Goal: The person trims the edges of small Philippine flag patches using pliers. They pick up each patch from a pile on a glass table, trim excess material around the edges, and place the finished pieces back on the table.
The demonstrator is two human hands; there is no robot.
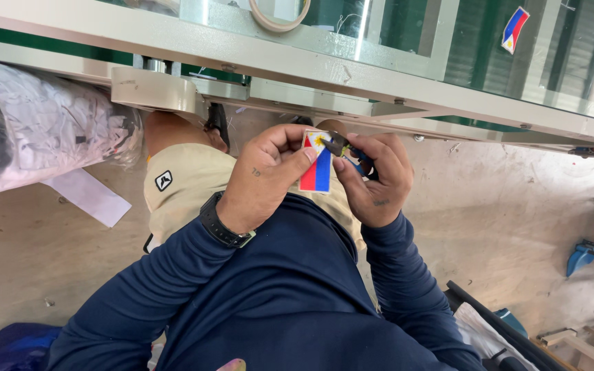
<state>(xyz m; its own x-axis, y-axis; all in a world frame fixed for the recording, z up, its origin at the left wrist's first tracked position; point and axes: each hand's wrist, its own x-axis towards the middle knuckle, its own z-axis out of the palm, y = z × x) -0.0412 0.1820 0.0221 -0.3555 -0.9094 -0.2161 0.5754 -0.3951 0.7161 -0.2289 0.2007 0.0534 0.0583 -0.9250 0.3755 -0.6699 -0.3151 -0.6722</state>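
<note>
My left hand (264,175) pinches a small rectangular flag patch (316,163) with red, blue and white areas, held over my lap. Against the patch's top edge my right hand (374,180) grips small blue-handled snips (344,148), their tip touching the white corner. Both forearms wear dark blue sleeves, and a black watch (220,221) sits on my left wrist. Another flag patch (514,29) lies on the green conveyor belt (489,55) at the upper right.
A pale metal conveyor frame (297,65) crosses the top of the view. A clear plastic bag of white material (36,127) sits at left above a concrete floor (517,206). A tape ring (280,14) lies on the frame. Blue and wooden items stand at lower right.
</note>
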